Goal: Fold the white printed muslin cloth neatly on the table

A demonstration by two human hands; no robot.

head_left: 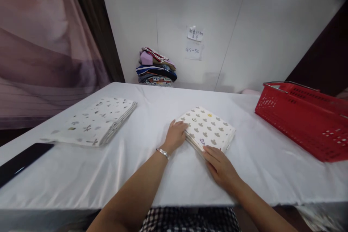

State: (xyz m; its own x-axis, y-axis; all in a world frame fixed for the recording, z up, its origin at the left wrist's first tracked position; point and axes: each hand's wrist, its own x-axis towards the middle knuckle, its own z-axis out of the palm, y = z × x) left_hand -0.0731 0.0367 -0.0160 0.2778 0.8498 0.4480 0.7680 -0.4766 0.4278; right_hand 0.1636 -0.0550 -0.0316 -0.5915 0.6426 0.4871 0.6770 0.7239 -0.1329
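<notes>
Nearest, a checked garment [190,221] shows at the bench's near edge, between the person's two forearms. Just beyond it the right hand [220,166] lies flat on the white-covered bench [130,177], its grip spread, fingertips touching the near corner of the folded cloth with grey heart-like prints [208,128]. The left hand [175,136], a silver bracelet [163,153] on its wrist, rests with its grip loosely spread against that cloth's left edge, pinching nothing. The folded cloth lies flat near the middle of the bench. Left of it, well apart, lies a second folded cloth with grey floral prints [94,123], and nearer the left edge a dark flat object [21,161]. Right of the folded cloth, a red plastic basket [304,116] stands on the bench. Farthest back, a stack of coloured fabrics [156,67] sits against the wall, beside paper notes [194,43].
</notes>
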